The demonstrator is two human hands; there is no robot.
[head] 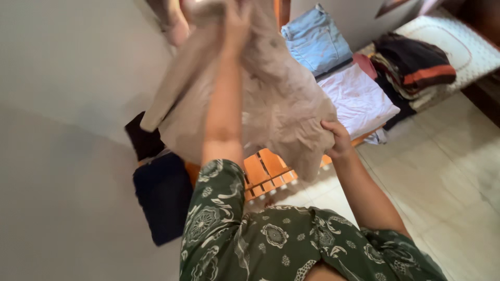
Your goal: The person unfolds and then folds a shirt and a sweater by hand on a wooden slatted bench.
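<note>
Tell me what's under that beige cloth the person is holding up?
Under the beige cloth, an orange slatted surface shows, with a dark blue folded garment to its left. The left hand and right hand grip the cloth. Whatever lies directly behind it is covered.

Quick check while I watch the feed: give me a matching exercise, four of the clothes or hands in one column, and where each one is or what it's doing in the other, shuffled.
Things:
1. beige garment
2. light blue folded jeans
3. white folded cloth
4. left hand

Places or states:
A. lying flat, between the jeans and the striped pile
B. raised high, gripping the top of the cloth
C. held up in the air by both hands
D. folded, at the top of the view beside the wall

Pairs: 1-C, 2-D, 3-A, 4-B

The right hand grips the garment's lower edge.
</note>
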